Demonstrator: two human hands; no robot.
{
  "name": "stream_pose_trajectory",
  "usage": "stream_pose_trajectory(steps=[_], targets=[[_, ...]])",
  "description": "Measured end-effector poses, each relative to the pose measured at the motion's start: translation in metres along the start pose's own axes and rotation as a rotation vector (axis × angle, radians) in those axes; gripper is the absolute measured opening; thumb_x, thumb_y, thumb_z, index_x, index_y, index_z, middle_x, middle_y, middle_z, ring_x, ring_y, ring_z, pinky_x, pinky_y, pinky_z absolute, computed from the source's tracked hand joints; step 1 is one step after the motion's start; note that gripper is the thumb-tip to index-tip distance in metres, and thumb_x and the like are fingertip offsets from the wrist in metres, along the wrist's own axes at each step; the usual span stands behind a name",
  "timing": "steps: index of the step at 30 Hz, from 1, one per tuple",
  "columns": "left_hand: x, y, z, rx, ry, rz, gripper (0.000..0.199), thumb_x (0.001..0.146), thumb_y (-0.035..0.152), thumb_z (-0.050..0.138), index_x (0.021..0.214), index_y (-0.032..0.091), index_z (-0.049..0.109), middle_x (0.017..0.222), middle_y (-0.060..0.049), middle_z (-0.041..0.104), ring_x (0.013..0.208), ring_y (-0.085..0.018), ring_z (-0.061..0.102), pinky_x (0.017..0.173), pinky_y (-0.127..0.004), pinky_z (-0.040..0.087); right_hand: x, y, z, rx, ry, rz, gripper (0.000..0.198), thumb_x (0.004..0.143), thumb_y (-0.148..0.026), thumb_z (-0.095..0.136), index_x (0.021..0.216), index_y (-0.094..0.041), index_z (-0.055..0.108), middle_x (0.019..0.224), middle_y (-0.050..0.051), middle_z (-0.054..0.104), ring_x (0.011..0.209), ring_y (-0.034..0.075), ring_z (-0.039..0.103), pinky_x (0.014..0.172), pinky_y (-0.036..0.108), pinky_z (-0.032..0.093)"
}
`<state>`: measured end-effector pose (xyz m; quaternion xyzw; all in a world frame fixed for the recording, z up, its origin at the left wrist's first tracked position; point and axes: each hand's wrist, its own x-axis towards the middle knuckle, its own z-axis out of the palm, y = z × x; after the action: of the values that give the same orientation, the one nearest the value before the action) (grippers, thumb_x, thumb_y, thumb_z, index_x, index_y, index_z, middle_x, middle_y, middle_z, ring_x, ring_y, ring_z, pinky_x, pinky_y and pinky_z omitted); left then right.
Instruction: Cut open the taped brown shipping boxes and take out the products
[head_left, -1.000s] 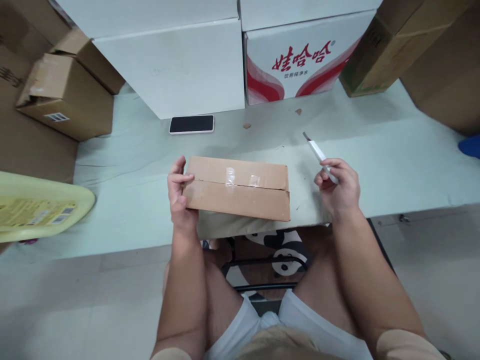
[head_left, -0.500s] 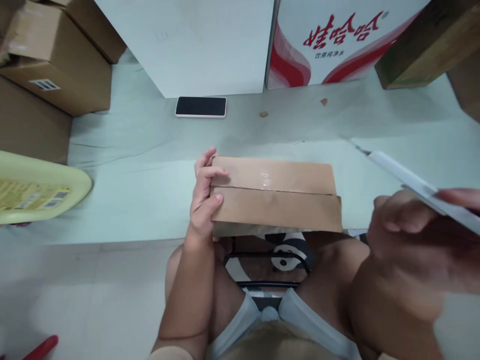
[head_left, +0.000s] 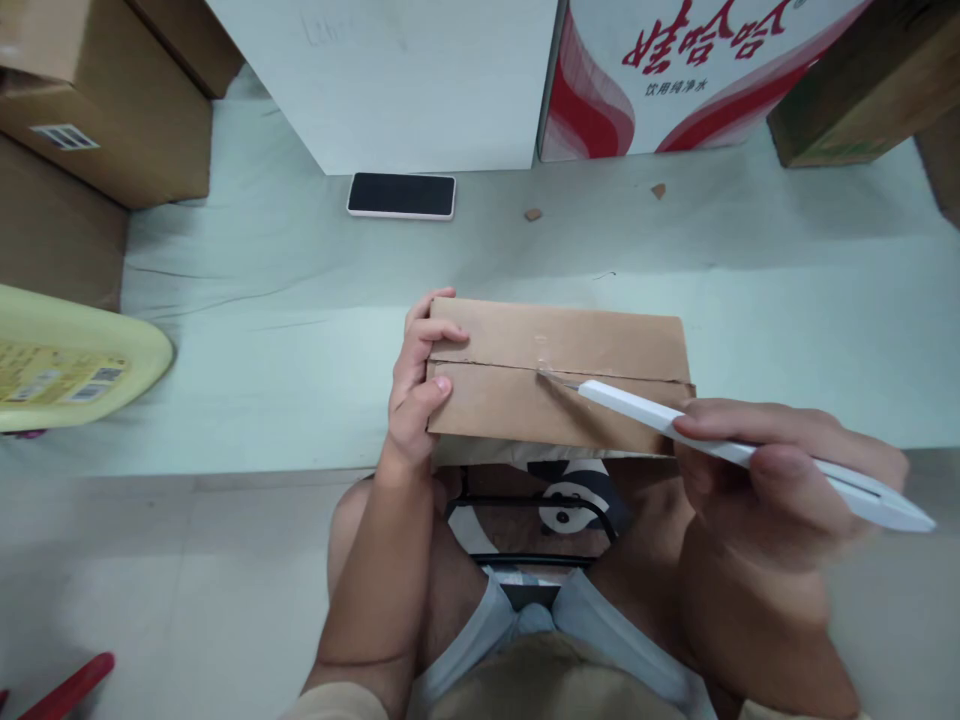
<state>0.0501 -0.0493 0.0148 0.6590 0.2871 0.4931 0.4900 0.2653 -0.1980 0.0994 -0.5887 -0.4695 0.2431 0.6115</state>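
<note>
With our left hand (head_left: 416, 385) we grip the left end of a cardboard box (head_left: 555, 345), thumb and fingers clasping its top and far side. The box sits at the near edge of the counter (head_left: 300, 330). In our right hand (head_left: 780, 500) we pinch a white utility knife (head_left: 637, 408), fingers closed around its handle, the blade tip at the seam near mid-length. Beyond, we see a phone (head_left: 401, 196) lying face up before a white carton (head_left: 420, 80).
</note>
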Motion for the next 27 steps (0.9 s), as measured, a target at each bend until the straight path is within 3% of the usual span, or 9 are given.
stream_pose_trajectory(steps=[3, 14, 20, 27], targets=[[0.000, 0.002, 0.001, -0.031, 0.015, -0.028, 0.046, 0.078, 0.068, 0.064, 0.104, 0.030, 0.064, 0.149, -0.005, 0.052, 0.143, -0.043, 0.041, 0.117, -0.061, 0.034, -0.003, -0.002, -0.001, -0.027, 0.044, -0.040, 0.022, 0.095, -0.041, 0.066, 0.087, -0.029, 0.084, 0.064, 0.001, 0.070, 0.043, 0.012, 0.049, 0.038, 0.028, 0.035], [0.000, 0.004, 0.002, -0.040, 0.025, -0.026, 0.045, 0.079, 0.068, 0.066, 0.102, 0.029, 0.064, 0.149, -0.005, 0.053, 0.142, -0.041, 0.043, 0.116, -0.059, 0.036, 0.000, 0.001, -0.005, -0.036, -0.008, -0.049, 0.025, 0.095, -0.041, 0.065, 0.086, -0.026, 0.083, 0.062, 0.001, 0.069, 0.041, 0.011, 0.049, 0.036, 0.027, 0.035], [0.001, 0.003, 0.002, -0.036, 0.020, -0.022, 0.047, 0.077, 0.069, 0.066, 0.101, 0.030, 0.064, 0.148, -0.005, 0.054, 0.142, -0.042, 0.044, 0.117, -0.060, 0.036, 0.002, 0.012, 0.000, -0.081, 0.026, -0.148, 0.024, 0.094, -0.039, 0.066, 0.083, -0.027, 0.083, 0.063, 0.000, 0.071, 0.043, 0.011, 0.052, 0.035, 0.025, 0.033], [0.001, 0.002, 0.001, -0.048, 0.026, -0.031, 0.047, 0.075, 0.068, 0.068, 0.102, 0.030, 0.065, 0.147, -0.005, 0.053, 0.143, -0.042, 0.042, 0.119, -0.060, 0.033, 0.001, 0.011, -0.002, -0.098, 0.053, -0.139, 0.022, 0.092, -0.038, 0.067, 0.080, -0.028, 0.082, 0.062, 0.000, 0.070, 0.042, 0.012, 0.050, 0.037, 0.027, 0.034]])
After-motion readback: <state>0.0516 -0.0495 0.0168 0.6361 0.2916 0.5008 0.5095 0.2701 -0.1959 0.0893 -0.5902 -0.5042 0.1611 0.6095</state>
